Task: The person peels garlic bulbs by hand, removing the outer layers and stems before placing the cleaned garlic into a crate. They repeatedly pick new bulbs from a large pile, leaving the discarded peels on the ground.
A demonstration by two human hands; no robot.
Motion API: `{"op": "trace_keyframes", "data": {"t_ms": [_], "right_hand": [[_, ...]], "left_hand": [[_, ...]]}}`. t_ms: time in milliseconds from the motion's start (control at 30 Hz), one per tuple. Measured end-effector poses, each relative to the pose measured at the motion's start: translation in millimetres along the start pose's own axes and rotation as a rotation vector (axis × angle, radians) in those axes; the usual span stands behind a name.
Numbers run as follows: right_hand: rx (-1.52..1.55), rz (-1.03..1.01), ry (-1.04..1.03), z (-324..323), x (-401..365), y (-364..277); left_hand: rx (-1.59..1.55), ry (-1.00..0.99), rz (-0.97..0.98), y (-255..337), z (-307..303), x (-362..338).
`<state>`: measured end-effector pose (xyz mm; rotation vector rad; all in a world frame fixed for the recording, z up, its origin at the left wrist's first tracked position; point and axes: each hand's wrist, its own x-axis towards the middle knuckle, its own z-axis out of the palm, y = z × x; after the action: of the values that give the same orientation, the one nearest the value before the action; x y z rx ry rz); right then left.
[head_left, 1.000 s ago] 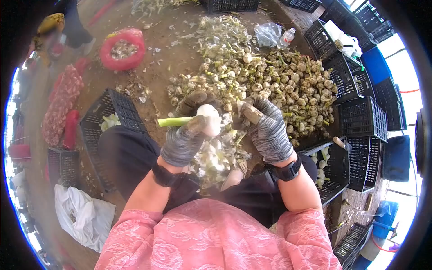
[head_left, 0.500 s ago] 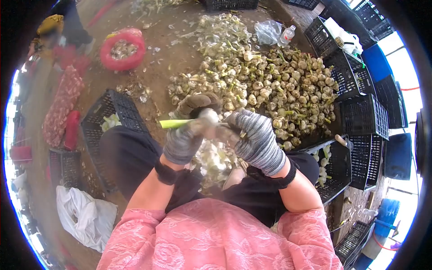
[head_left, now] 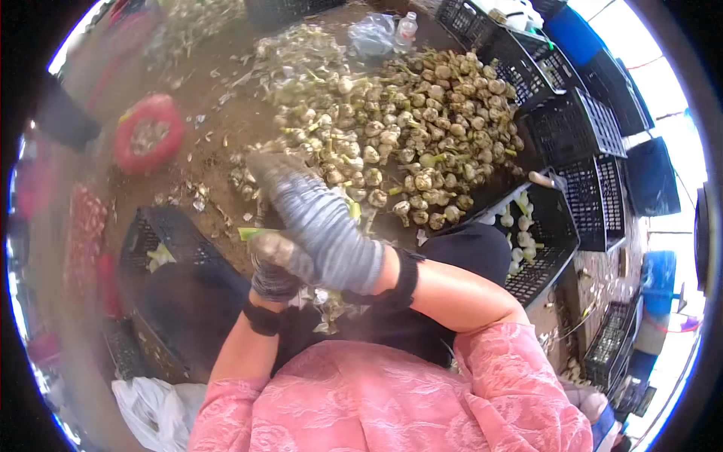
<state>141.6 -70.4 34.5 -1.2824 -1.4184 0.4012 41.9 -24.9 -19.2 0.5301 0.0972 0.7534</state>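
In the head view, the two gloved hands are brought together and overlapped in front of the lap. The right hand point(head_left: 322, 224) is laid across the left hand point(head_left: 275, 279), with its forearm reached in from the right and the wrist bent slightly. Its fingers are stretched forward and to the left, held nearly straight, and blurred at the tips; whether anything is gripped under them cannot be told. The left hand is held lower, its forearm raised from below, and its fingers are mostly covered by the right hand. By it a green stem point(head_left: 249, 233) is held, pointed out to the left of the hands; the bulb end is hidden beneath the gloves. A dark band is worn at each wrist.

Just below the hands, pale skins point(head_left: 329, 310) are scattered. Ahead and to the right of the hands, a large pile of garlic point(head_left: 444, 120) is spread on the ground. Well to the right, white bulbs point(head_left: 525, 226) are contained in a black crate point(head_left: 555, 215). To the left, another crate point(head_left: 181, 233) is placed beside the knee, and beyond it a red mesh bag point(head_left: 128, 147) is seen.
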Motion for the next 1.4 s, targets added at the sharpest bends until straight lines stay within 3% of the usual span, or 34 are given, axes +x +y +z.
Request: {"op": "trace_keyframes", "data": {"t_ms": [33, 67, 100, 133, 167, 200, 233, 267, 300, 367, 433, 500, 533, 567, 633, 700, 733, 767, 833, 867, 900, 967, 1033, 1067, 1133, 1167, 1200, 1233, 1300, 1333, 1400], "right_hand": [[-0.121, -0.002, -0.025, 3.1, 0.8, 3.2], [-0.229, -0.009, -0.062, 10.3, 2.9, 7.9], [-0.249, -0.022, -0.054, 14.7, 6.1, 15.7], [-0.176, 0.056, -0.093, 15.6, 5.4, 19.3], [-0.106, 0.135, -0.138, 12.3, 3.9, 21.3], [0.092, 0.212, -0.115, 1.5, 6.2, 7.9], [-0.104, 0.022, -0.063, -0.4, -3.5, 33.2], [-0.004, 0.083, -0.010, -2.2, -9.1, 41.8], [0.095, 0.143, 0.040, -4.7, -12.0, 47.3], [0.120, 0.267, 0.041, -12.4, -15.0, 56.4], [0.038, 0.160, 0.038, -15.5, -8.7, 39.8], [0.641, 0.404, 0.040, -13.1, -3.7, -0.3], [0.436, 0.306, 0.105, 2.7, -12.8, 20.0], [0.041, -0.115, 0.242, 6.8, -6.1, 26.5], [0.015, 0.035, 0.204, 12.6, -8.2, 41.9], [-0.082, 0.134, 0.203, 12.9, -6.5, 41.2], [-0.225, 0.190, 0.188, 19.1, -7.0, 58.4], [-0.351, 0.210, 0.088, 16.9, -6.5, 69.8], [-0.638, 0.483, -0.518, 5.1, 2.0, 93.1], [-0.681, 0.546, -0.759, -0.6, -0.6, 109.0], [-0.714, 0.607, -1.001, -5.5, -6.8, 129.6], [-0.808, 0.654, -1.100, -20.0, -23.9, 184.6], [-0.806, 0.853, -1.034, -55.9, -23.6, 217.8], [-0.838, 0.928, -0.939, -77.1, -28.7, 235.0], [-0.947, 1.093, -0.623, -113.2, -48.1, 280.4], [-0.943, 1.162, -0.647, -135.7, -69.0, 324.4], [-0.986, 1.268, -0.563, -154.7, -71.2, 326.4], [-1.030, 1.372, -0.473, -170.3, -70.7, 324.9], [-1.015, 1.360, -0.350, -192.0, -76.0, 336.2], [-0.995, 1.337, -0.311, -198.8, -84.9, 349.4], [-0.951, 1.362, -0.308, -202.3, -105.8, 385.9]], "left_hand": [[0.157, -0.072, 0.105, 1.6, -26.2, 15.7], [0.216, 0.005, 0.020, -0.2, -43.4, 3.6], [0.274, 0.088, -0.058, 6.6, -19.5, 2.2], [-0.098, -0.015, -0.052, 6.9, -36.6, 1.0], [-0.523, -0.398, -0.158, 4.5, -58.0, 6.8], [-0.388, -0.372, -0.175, 13.4, -47.7, 11.4], [-0.254, -0.345, -0.194, 23.0, -28.7, 15.7], [-0.263, -0.148, -0.331, 31.1, -14.9, 18.1], [-0.301, 0.117, -0.139, 33.6, -11.4, 13.7], [-0.246, 0.049, -0.046, 39.4, 0.0, 18.7], [-0.201, 0.033, -0.057, 44.2, -5.5, 16.8], [0.847, 0.138, -0.064, 39.0, -24.8, 10.0], [0.018, 0.010, -0.115, 33.3, -5.8, 12.1], [-0.023, -0.154, -0.185, 28.4, -22.1, 12.5], [-0.150, 0.402, -0.053, 27.9, 45.6, 19.2], [-0.122, 0.053, -0.257, 31.9, -45.8, 4.1], [0.004, 0.134, -0.233, 33.4, -37.0, 8.4], [-0.004, 0.125, -0.246, 35.8, -48.9, 8.1], [1.011, 0.092, -0.309, 44.2, -61.7, 7.1], [1.008, 0.393, -0.359, 39.1, -46.3, 5.3], [1.236, 0.391, -0.401, 43.6, -38.5, 5.5], [1.160, 0.313, -0.372, 62.9, -20.6, 16.1], [0.998, 0.198, -0.299, 89.8, -23.9, 24.4], [0.867, 0.481, -0.414, 136.8, -77.8, 19.1], [0.752, 0.469, -0.390, 213.4, -83.5, 27.7], [0.885, 0.603, -0.200, 263.2, -118.3, 16.6], [0.995, 0.675, -0.095, 298.2, -135.8, 6.5], [1.119, 0.960, -0.078, 350.7, -185.7, -14.2], [1.226, 0.927, -0.174, 379.2, -211.9, -49.1], [1.366, 1.039, -0.267, 414.0, -259.0, -80.6], [1.422, 1.046, -0.251, 389.4, -243.7, -95.9]]}}
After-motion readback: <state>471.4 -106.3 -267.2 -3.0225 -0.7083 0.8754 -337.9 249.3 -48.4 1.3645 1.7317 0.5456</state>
